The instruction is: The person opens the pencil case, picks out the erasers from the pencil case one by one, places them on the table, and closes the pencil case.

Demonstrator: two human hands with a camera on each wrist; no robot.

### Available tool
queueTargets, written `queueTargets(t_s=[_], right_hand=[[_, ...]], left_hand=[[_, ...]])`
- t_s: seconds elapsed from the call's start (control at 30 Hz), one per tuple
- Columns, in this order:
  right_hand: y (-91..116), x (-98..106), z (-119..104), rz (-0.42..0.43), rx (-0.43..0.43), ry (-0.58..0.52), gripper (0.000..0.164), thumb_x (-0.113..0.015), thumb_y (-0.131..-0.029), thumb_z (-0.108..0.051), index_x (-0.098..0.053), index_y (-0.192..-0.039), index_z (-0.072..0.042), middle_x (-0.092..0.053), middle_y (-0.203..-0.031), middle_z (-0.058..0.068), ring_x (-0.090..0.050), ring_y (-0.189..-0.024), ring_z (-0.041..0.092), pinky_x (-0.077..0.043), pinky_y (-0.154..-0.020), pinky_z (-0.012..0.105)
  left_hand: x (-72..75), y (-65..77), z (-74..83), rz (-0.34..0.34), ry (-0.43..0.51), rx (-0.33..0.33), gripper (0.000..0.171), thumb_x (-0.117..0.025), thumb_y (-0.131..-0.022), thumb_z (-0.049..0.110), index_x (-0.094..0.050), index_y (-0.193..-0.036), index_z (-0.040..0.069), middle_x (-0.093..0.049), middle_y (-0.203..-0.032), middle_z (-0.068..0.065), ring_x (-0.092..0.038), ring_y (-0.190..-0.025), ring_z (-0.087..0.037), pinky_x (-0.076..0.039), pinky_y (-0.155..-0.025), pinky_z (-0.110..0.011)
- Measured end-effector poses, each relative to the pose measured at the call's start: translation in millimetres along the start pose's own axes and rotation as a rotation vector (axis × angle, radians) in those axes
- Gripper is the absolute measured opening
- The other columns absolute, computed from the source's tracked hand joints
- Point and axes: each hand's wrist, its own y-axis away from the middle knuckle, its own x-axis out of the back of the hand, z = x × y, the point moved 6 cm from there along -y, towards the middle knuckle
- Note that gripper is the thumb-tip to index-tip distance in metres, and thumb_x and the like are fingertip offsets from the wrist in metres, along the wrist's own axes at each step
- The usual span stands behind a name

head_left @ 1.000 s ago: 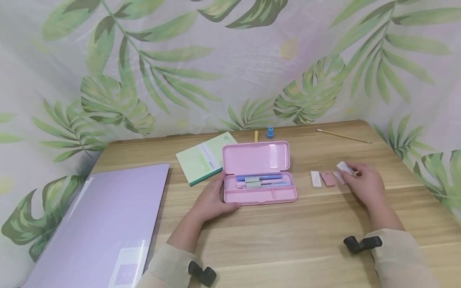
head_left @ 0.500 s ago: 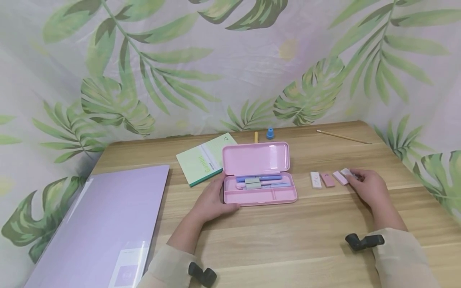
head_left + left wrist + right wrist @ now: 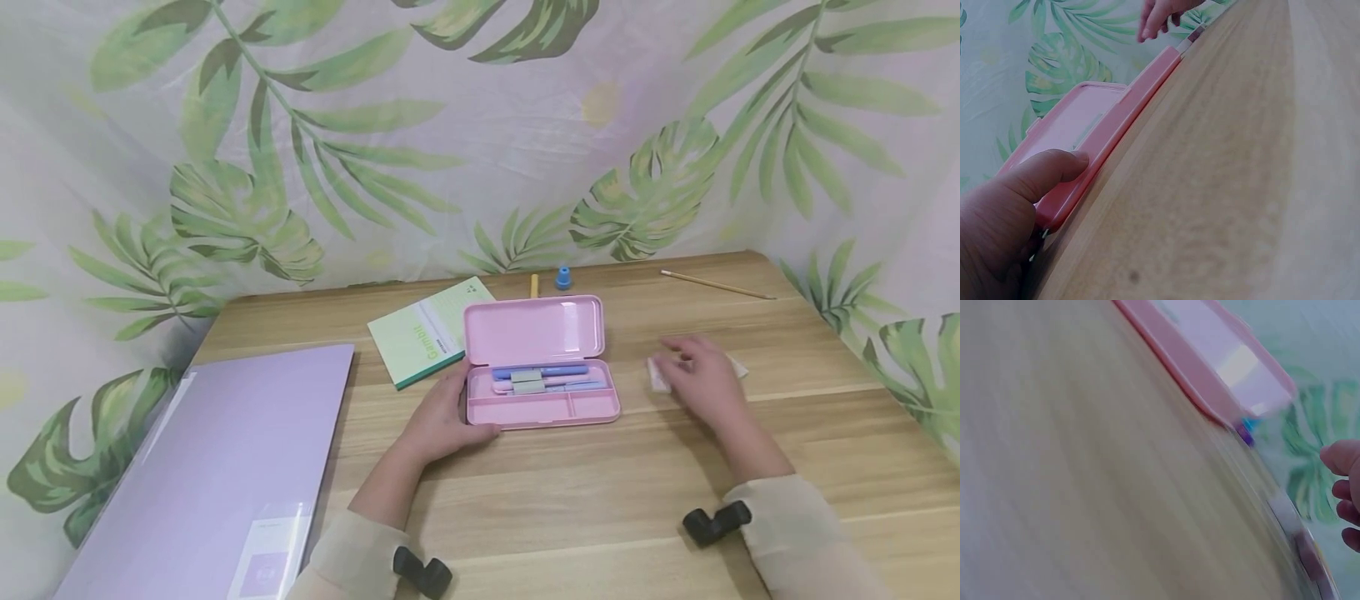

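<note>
My left hand (image 3: pixel 438 421) holds the left end of a pink pencil case (image 3: pixel 532 329), its thumb along the front edge, also seen in the left wrist view. The case lies with its lid up. Inside are several pens (image 3: pixel 555 371) with grey-green bands (image 3: pixel 527 382) round them; the front compartments hold nothing visible. To the right, my right hand (image 3: pixel 705 383) hovers over a row of erasers, hiding most of them. A white eraser (image 3: pixel 657 377) shows at its left, another pale eraser (image 3: pixel 738 366) at its right. Its fingers hang loosely bent and hold nothing in the wrist views.
A green notebook (image 3: pixel 416 333) lies behind the case's left side. A large lilac folder (image 3: pixel 225 450) covers the table's left part. At the back are a yellow stick (image 3: pixel 534 286), a small blue cone-shaped piece (image 3: pixel 563 278) and a pencil (image 3: pixel 716 285).
My right hand set a white eraser down at the right end of the row, let go and moved left over the erasers. The left hand stays on the pencil case.
</note>
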Motion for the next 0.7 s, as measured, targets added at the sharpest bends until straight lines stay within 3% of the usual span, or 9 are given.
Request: queueTargets(t_s=[0.33,0.53,0.7], right_hand=[[-4.3,-69.2,-77.7,-0.167,0.195,-0.076,0.038,-0.067,-0.092,-0.027,-0.067,-0.124,-0.008,-0.064,-0.121,0.016,-0.059,-0.114,0.036,-0.047,-0.098,0.054],[-8.0,-93.4,-104.4,-0.215,0.258,-0.079,0.032,-0.068,-0.091,-0.026,-0.071,-0.118,-0.008,-0.067,-0.110,0.009,-0.061,-0.105,0.026,-0.050,-0.094,0.046],[-11.6,-104.3,-113.4,-0.209,0.264,0.000,0.033,-0.067,-0.091,-0.031,-0.072,-0.116,-0.009,-0.069,-0.107,0.008,-0.061,-0.104,0.025,-0.049,-0.094,0.044]], left_hand=[[0.0,-0.2,-1.2,-0.002,-0.007,0.006,0.117,-0.082,-0.069,0.049,-0.014,-0.158,0.014,-0.029,-0.161,-0.008,-0.029,-0.147,-0.024,-0.029,-0.119,-0.046],[-0.4,-0.7,-1.8,0.004,-0.009,-0.008,0.117,-0.082,-0.069,0.049,-0.015,-0.158,0.015,-0.029,-0.161,-0.007,-0.030,-0.147,-0.023,-0.030,-0.118,-0.045],[0.6,0.4,-0.9,0.008,-0.015,-0.005,0.116,-0.081,-0.069,0.050,-0.016,-0.158,0.015,-0.030,-0.161,-0.007,-0.030,-0.147,-0.024,-0.031,-0.118,-0.046]])
